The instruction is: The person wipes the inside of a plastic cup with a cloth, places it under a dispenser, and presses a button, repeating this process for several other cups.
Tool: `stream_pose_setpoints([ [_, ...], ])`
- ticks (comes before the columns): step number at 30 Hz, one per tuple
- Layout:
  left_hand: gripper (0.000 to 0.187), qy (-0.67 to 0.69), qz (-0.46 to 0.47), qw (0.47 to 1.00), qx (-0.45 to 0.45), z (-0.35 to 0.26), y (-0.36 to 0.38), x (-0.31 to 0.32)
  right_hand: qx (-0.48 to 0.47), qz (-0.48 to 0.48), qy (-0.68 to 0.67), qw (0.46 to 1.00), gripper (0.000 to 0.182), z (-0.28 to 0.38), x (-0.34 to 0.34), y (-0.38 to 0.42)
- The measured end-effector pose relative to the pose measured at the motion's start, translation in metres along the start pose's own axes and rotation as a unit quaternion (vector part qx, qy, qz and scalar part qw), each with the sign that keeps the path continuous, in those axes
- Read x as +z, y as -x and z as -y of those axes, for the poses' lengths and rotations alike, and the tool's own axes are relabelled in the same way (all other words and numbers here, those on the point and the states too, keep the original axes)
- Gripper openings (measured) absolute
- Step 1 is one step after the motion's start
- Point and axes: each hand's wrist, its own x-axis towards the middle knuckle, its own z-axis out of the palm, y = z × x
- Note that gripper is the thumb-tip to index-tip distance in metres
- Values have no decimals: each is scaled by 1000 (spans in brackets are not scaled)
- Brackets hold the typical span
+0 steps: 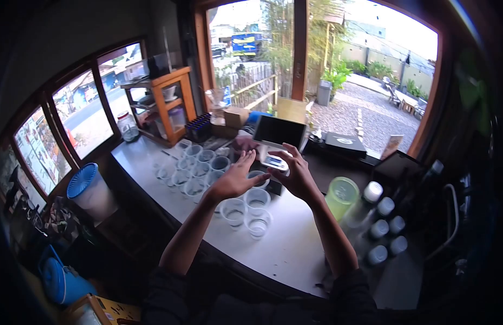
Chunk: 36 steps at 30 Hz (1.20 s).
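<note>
Several clear plastic cups stand grouped on the pale counter (294,254). My left hand (233,177) is open over the cups, its fingers stretched forward and its thumb pointing right. Level with it, my right hand (296,174) is open too, fingers curved and apart. The two thumbs come close together in front of a cup (258,185), which they partly cover. Nearer to me are three cups, one of them a front cup (258,225). Beyond my hands sit a small white device (275,163) and a dark-screened tablet (280,133).
On the right are a yellow-green cup (342,196) and several white-capped bottles (373,192). A wooden shelf unit (178,108) stands at the back left. Left of the counter is a blue-lidded container (83,181). A black box (344,143) lies by the window.
</note>
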Motion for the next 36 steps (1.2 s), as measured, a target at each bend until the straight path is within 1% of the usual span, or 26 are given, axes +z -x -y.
stream_pose_setpoints([
  [2,98,1,-12,999,-50,35,23,-30,-19,17,-36,999,45,22,46,-28],
  [3,96,3,-15,997,-72,56,33,-42,-45,33,-68,996,44,23,76,-44],
  [5,93,9,-15,992,-122,102,54,-58,-43,24,-39,998,44,45,124,-63],
  [6,90,27,-26,989,-142,122,65,-65,-45,30,-63,997,44,53,149,-72],
  [8,89,32,-44,983,-176,157,86,-81,-45,70,-67,994,46,69,192,-89],
  [11,90,48,-74,973,-213,203,113,-104,-58,113,-70,989,46,88,242,-117],
  [15,91,86,-125,954,-257,266,141,-118,-76,167,-58,981,46,107,294,-158],
  [18,89,79,-119,941,-307,295,149,-135,-97,204,-49,973,45,115,338,-191],
  [19,90,74,-119,941,-309,307,151,-142,-102,219,-53,969,45,113,358,-202],
  [20,90,70,-116,940,-312,320,152,-148,-129,221,-63,965,45,109,381,-214],
  [21,91,69,-111,941,-312,324,151,-150,-139,231,-63,961,46,109,392,-220],
  [23,97,50,-84,939,-330,339,147,-160,-156,252,-65,953,48,107,421,-235],
  [24,98,30,-70,940,-333,355,144,-163,-169,260,-62,949,52,104,443,-245],
  [25,100,12,-58,941,-333,374,138,-164,-180,288,-64,938,56,106,456,-255],
  [26,110,15,-56,944,-324,401,135,-163,-191,316,-63,927,59,107,468,-264],
  [27,113,15,-34,945,-325,407,129,-168,-202,345,-62,914,62,108,479,-274],
  [28,116,14,-12,945,-327,413,124,-175,-210,371,-21,905,75,112,486,-279],
  [29,119,9,10,944,-329,420,120,-184,-249,359,35,899,86,110,501,-281],
  [30,126,-16,16,933,-359,451,115,-177,-253,398,59,880,89,113,507,-284],
  [31,127,-17,28,934,-355,461,113,-179,-255,435,84,859,92,115,514,-289],
  [32,128,-18,38,936,-350,472,110,-181,-237,516,93,818,93,118,524,-298],
  [33,128,-15,50,937,-345,478,106,-182,-225,561,106,790,89,118,531,-304],
  [35,131,-6,55,934,-353,489,103,-184,-261,584,109,761,80,117,548,-313],
  [36,132,0,61,935,-349,494,104,-185,-255,573,94,773,77,116,549,-316],
])
